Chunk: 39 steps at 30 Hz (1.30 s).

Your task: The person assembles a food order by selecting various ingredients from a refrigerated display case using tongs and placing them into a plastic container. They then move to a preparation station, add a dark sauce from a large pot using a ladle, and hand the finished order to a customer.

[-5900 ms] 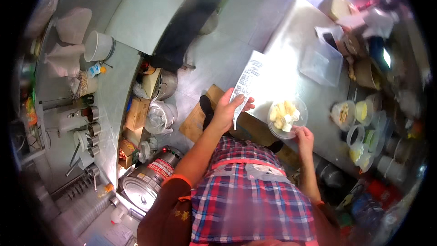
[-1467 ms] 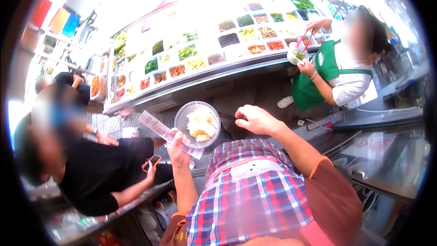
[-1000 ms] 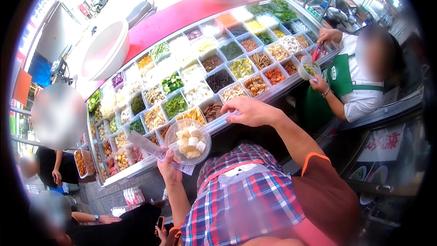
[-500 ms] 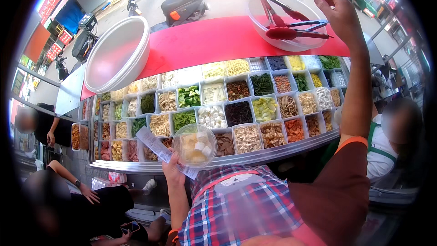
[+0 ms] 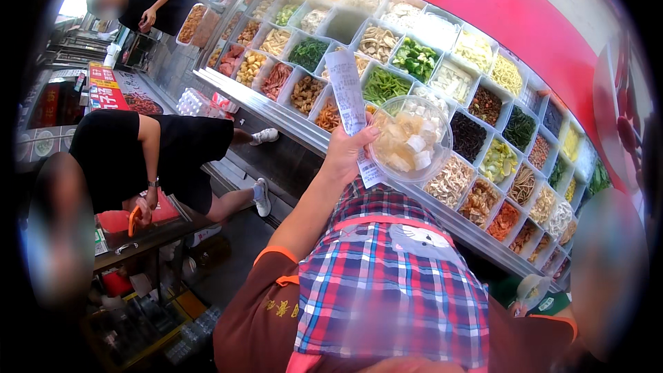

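Step in hand, by judgement: supporting the round, clear plastic container [image 5: 440,155] of pale yellow and white chunks [image 5: 418,144] at the near edge of the silver metal food counter [image 5: 276,121]. The next move calls for a level container. Your left hand [image 5: 349,152] is closed, gripping the long white paper receipt [image 5: 345,90] and the container's side. Your right hand cannot be made out; its state cannot be told.

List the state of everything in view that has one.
Left hand: closed, holding receipt and clear bowl
Receipt: unfolded, print facing camera
Clear bowl: upright, holding pale food pieces
Ingredient bins: uncovered, mostly well filled
Orange phone: held in another person's hand
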{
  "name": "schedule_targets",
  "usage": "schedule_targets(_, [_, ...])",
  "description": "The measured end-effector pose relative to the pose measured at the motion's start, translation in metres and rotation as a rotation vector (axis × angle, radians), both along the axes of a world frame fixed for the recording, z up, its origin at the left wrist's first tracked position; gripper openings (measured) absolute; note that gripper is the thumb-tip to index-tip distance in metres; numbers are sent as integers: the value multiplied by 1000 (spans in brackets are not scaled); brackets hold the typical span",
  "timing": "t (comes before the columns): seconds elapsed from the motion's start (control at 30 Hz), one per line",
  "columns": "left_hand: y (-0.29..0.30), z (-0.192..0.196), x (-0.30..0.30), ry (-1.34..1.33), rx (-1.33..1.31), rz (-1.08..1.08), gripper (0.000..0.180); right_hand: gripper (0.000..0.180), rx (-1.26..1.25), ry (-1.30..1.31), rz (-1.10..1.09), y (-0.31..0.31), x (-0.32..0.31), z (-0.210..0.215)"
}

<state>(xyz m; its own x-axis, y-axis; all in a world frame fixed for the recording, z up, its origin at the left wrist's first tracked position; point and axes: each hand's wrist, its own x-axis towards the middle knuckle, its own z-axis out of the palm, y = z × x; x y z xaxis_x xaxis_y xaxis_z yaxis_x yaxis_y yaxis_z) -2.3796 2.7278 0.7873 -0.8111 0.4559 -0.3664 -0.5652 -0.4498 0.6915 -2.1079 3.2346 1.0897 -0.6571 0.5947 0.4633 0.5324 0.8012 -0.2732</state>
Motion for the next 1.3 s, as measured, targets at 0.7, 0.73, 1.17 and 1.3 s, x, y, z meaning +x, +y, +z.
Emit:
schedule_targets(0.7, [-59, -28, -33, 66, -70, -108, 31, 88, -545, 346, 168, -160, -3, -60])
schedule_targets(0.73, [-60, -30, -34, 76, -81, -117, 31, 90, -647, 329, 207, -177, -22, -71])
schedule_targets(1.17, [-63, -33, -19, 77, -146, 5, 29, 81, -1204, -50, 320, -256, -127, -244])
schedule_targets(1.3, [-59, -33, -12, 52, -140, 48, 31, 61, -1095, -107, 328, -252, -146, -255])
